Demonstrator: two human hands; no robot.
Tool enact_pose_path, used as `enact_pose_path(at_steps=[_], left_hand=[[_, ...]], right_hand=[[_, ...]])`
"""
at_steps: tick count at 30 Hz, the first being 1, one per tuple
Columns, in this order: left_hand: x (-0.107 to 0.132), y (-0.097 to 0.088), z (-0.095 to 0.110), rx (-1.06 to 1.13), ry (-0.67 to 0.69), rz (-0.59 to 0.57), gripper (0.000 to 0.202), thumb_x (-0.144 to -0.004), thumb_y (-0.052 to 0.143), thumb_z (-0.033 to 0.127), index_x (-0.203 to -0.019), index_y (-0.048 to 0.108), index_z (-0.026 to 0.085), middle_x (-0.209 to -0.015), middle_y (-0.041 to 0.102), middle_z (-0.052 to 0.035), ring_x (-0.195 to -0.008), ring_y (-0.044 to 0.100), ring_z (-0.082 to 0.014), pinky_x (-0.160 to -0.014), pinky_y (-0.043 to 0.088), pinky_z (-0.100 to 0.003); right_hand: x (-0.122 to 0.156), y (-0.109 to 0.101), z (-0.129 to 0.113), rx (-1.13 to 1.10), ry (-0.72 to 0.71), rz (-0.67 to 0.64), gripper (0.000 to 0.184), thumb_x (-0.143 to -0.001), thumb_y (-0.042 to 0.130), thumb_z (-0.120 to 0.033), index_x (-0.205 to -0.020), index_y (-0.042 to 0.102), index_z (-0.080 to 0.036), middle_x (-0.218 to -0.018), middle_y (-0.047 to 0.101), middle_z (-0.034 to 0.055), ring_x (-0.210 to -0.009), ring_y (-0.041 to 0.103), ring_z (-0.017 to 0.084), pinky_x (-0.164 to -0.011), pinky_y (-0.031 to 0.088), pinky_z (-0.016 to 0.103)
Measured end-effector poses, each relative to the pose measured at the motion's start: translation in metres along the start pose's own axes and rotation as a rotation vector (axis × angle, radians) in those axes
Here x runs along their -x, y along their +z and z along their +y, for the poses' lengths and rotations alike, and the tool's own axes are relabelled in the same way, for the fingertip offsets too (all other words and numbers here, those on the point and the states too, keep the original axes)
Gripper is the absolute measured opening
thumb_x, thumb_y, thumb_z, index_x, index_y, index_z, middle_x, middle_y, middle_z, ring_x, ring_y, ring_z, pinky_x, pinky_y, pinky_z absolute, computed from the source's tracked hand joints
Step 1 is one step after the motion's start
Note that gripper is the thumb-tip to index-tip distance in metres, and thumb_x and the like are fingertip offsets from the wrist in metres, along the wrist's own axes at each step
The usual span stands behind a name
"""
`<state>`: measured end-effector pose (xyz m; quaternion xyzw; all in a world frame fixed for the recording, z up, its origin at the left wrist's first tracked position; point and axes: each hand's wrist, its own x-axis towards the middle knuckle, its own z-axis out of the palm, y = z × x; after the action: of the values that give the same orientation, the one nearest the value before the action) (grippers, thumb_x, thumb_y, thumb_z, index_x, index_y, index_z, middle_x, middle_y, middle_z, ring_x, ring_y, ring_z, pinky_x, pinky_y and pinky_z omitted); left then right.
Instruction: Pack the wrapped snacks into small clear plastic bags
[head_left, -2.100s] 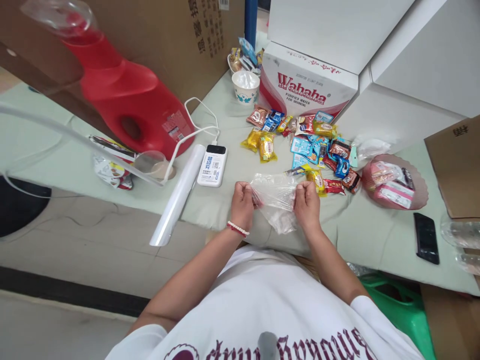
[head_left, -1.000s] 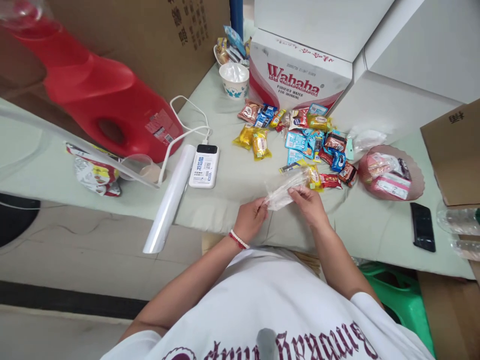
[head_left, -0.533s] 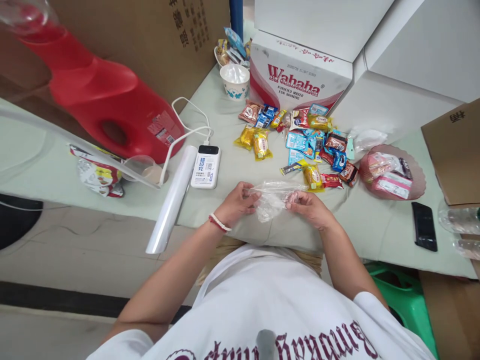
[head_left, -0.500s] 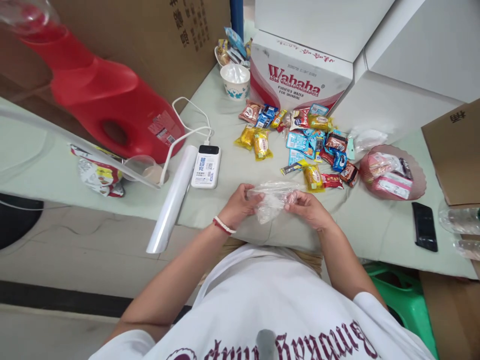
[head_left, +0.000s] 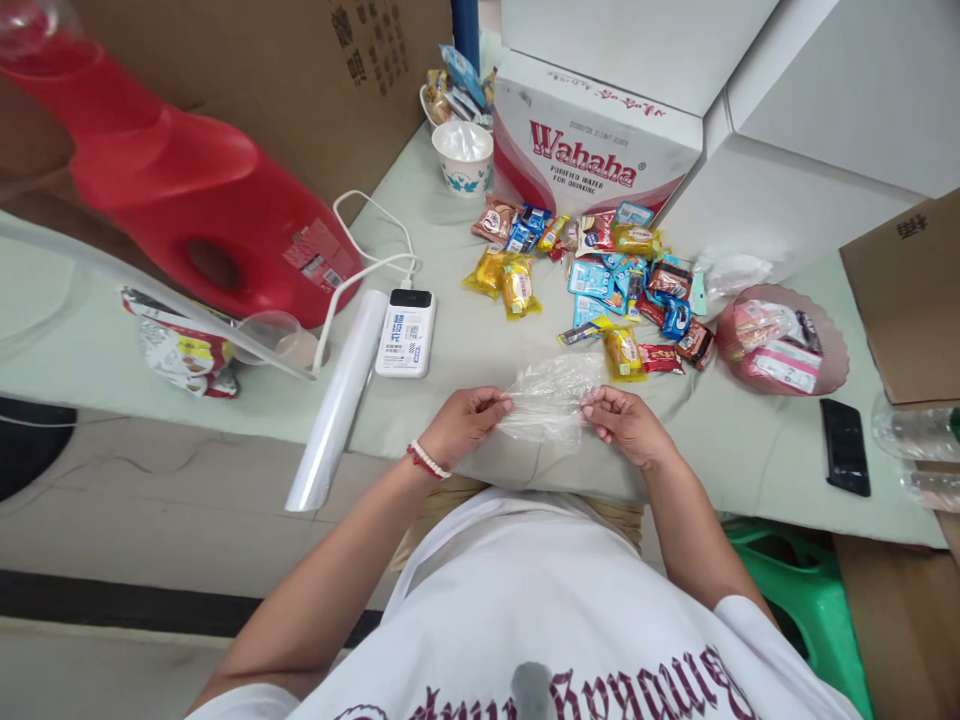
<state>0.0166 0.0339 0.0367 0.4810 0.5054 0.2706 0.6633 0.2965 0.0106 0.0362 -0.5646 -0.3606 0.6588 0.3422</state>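
A crumpled clear plastic bag is stretched between my two hands above the near side of the table. My left hand, with a white and red bracelet at the wrist, pinches the bag's left end. Its right end is gripped between the thumb and fingers of my right hand. Just beyond the bag lie many wrapped snacks, among them a yellow packet, a red packet and a light blue packet.
Left of my hands lie a clear plastic roll and a white power bank on its cable, near a big red jug. A pink dish of packets and a black phone are at right. Behind stands a Wahaha box.
My hands have moved a little farther apart, pulling the bunched bag out flatter and wider between them. The snacks have not been moved.
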Motion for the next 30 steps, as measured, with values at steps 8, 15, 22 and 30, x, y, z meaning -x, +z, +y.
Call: enact_pose_path(at_steps=[8, 15, 22, 30], left_hand=[[0.002, -0.015, -0.005, 0.009, -0.004, 0.037, 0.046, -0.068, 0.081, 0.056, -0.089, 0.071, 0.015, -0.072, 0.059, 0.0012, -0.067, 0.049, -0.0119, -0.065, 0.04, -0.026], [-0.006, 0.027, -0.008, -0.1, 0.112, 0.346, 0.089, -0.061, 0.089, 0.047, -0.139, 0.054, 0.022, -0.132, 0.061, -0.0129, -0.114, 0.059, -0.025, -0.091, 0.05, -0.036], [-0.029, 0.044, 0.013, -0.067, 0.231, 0.256, 0.037, -0.095, 0.053, 0.057, -0.084, 0.052, 0.023, -0.073, 0.054, 0.0032, -0.067, 0.055, -0.0142, -0.07, 0.047, -0.028], [-0.03, 0.039, 0.013, -0.041, 0.011, 0.16, 0.051, -0.079, 0.073, 0.065, -0.099, 0.055, 0.021, -0.077, 0.058, 0.0027, -0.066, 0.051, -0.0135, -0.063, 0.042, -0.026]], right_hand=[[-0.004, -0.002, 0.006, 0.036, -0.09, 0.134, 0.042, -0.068, 0.086, -0.051, -0.087, 0.065, -0.02, -0.066, 0.063, -0.0035, -0.044, 0.036, 0.006, -0.041, 0.022, 0.022], [-0.005, 0.006, -0.003, -0.146, -0.078, 0.153, 0.044, -0.065, 0.088, -0.048, -0.087, 0.062, -0.021, -0.066, 0.058, -0.0059, -0.043, 0.035, 0.004, -0.04, 0.018, 0.02], [-0.003, 0.001, -0.01, -0.152, -0.068, 0.126, 0.046, -0.063, 0.089, -0.051, -0.084, 0.062, -0.02, -0.065, 0.059, -0.0055, -0.043, 0.035, 0.004, -0.041, 0.02, 0.021], [-0.009, -0.006, -0.012, -0.092, -0.138, 0.192, 0.047, -0.069, 0.084, -0.059, -0.086, 0.061, -0.021, -0.067, 0.062, -0.004, -0.048, 0.039, 0.007, -0.044, 0.029, 0.021]])
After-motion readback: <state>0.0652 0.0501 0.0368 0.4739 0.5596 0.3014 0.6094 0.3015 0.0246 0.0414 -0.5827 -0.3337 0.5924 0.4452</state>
